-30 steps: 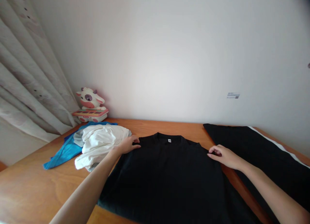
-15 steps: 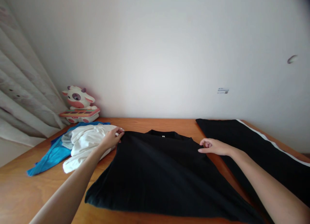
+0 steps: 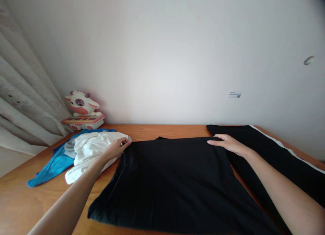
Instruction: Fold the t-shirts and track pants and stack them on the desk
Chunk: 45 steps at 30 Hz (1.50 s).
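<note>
Spread over the near middle of the bench: a black shirt, plain and lightly creased, top edge drawn nearly straight. At its upper left corner, left grip pinching the cloth between thumb and fingers; at its upper right, right grip likewise closed on the fabric. Forearms reaching in from both lower corners, the right one crossing in front of a second black garment laid out on the right, with a white stripe along its length. Just above the shirt's top edge, a small dark peak of neckline.

On the left, partly hidden by the left grip, a crumpled white garment heaped over blue cloth, with a bit of grey cloth between. Behind the heap, a cow-shaped toy above a pink-edged toy keyboard. At far left, a pale curtain hanging in folds.

On the white wall, low and right of centre, a small sticker bearing lines of dark print and a little square block, too small to read. Higher and farther right, a pale oval fitting, blurred.
</note>
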{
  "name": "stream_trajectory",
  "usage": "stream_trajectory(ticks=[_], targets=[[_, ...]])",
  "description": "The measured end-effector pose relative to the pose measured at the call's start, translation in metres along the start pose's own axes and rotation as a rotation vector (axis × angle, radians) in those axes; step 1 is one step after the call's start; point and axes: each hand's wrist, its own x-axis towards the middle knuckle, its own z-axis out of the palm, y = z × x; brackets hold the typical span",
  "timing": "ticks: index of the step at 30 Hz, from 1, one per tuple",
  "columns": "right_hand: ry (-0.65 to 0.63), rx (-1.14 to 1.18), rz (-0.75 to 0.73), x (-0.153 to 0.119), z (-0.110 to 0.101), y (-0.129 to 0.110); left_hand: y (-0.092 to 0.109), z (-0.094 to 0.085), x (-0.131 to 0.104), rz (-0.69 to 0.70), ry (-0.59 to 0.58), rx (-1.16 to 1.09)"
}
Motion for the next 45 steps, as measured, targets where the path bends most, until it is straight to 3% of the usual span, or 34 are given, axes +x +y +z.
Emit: stream_trajectory(ticks=[4, 6, 12, 17, 19, 23, 28, 33, 39, 42, 45], targets=[[0.255, -0.130, 0.101, 0.012, 0.007, -0.004, 0.003, 0.007, 0.013, -0.027, 0.128, 0.047], [0.292, -0.155, 0.135, 0.020, 0.017, 0.000, 0.006, 0.018, 0.018, -0.075, 0.158, 0.079], [0.182, -0.086, 0.197, 0.018, 0.038, 0.023, 0.002, 0.047, 0.014, -0.251, 0.133, 0.157], [0.125, 0.027, 0.159, -0.004, 0.038, 0.033, -0.002, 0.044, 0.006, -0.334, 0.077, 0.137], [0.208, 0.033, 0.097, -0.011, 0.040, 0.033, 0.001, 0.040, 0.004, -0.331, 0.123, 0.095], [0.527, -0.129, 0.029, -0.012, 0.047, 0.026, 0.013, 0.036, 0.003, -0.326, 0.274, 0.025], [0.629, -0.336, 0.145, 0.007, 0.055, 0.015, 0.030, 0.046, 0.016, -0.335, 0.440, 0.055], [0.626, -0.529, 0.293, 0.016, 0.070, 0.018, 0.030, 0.074, 0.027, -0.327, 0.449, 0.135], [0.527, -0.692, 0.233, 0.013, 0.075, 0.026, 0.016, 0.082, 0.024, -0.226, 0.358, 0.241], [0.529, -0.706, 0.196, 0.015, 0.076, 0.019, 0.030, 0.077, 0.025, -0.160, 0.362, 0.285], [0.660, -0.645, 0.117, 0.026, 0.094, -0.008, 0.074, 0.081, 0.035, -0.047, 0.466, 0.279]])
